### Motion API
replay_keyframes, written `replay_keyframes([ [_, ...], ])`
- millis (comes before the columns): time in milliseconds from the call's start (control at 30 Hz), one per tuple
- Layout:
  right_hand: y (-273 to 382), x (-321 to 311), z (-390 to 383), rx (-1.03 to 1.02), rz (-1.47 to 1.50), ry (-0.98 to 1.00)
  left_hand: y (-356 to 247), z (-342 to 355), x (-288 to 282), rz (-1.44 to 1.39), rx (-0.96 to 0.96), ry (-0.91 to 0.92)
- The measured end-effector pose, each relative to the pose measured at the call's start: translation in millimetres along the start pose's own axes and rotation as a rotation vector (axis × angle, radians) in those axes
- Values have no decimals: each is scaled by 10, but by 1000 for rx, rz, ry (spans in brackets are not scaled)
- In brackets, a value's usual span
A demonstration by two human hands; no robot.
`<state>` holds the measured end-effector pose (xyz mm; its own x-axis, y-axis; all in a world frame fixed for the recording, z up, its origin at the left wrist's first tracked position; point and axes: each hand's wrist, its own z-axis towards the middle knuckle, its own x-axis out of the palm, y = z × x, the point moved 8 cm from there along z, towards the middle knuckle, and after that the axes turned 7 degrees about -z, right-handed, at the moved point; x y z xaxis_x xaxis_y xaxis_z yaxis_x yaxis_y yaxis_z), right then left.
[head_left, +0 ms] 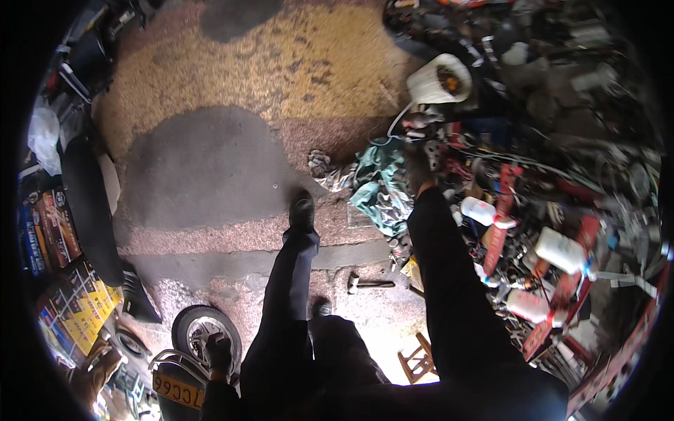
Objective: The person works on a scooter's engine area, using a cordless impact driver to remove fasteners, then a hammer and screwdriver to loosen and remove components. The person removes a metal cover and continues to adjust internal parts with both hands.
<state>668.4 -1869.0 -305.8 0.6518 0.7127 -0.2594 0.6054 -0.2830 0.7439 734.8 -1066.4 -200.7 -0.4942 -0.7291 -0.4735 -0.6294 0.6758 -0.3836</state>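
My right arm stretches forward over the cluttered right side. At its end my right hand [419,168], dark and blurred, is beside a crumpled green cloth [379,179] and loose metal parts; its fingers cannot be made out. My left hand [218,353], in a dark glove, hangs low on the left with fingers curled. It overlaps a spoked wheel [184,328] with a black tyre, near the curved metal rail [170,356] of a vehicle with a yellow plate [177,390]. Whatever the left fingers close on, if anything, is hidden.
A hammer [371,283] lies on the floor near my feet, by a small wooden stool [417,358]. A white bucket [423,83] lies tipped at the far right. White bottles [559,250] stand among red metal bars and tools. A long black seat [91,210] is at left.
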Motion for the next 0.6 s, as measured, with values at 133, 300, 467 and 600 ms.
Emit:
replay_keyframes([
  [133,-298,86,911,228,72,-102,-327,69,20,246,14,25],
  [300,-306,-59,1187,286,148,-264,-356,-19,-65,280,-199,-19],
  [467,981,-1358,201,-554,503,-518,-979,-259,210,-18,-60,-66],
  [600,1516,-1777,-1062,-471,-785,-697,-1967,-694,609,304,820,-73],
])
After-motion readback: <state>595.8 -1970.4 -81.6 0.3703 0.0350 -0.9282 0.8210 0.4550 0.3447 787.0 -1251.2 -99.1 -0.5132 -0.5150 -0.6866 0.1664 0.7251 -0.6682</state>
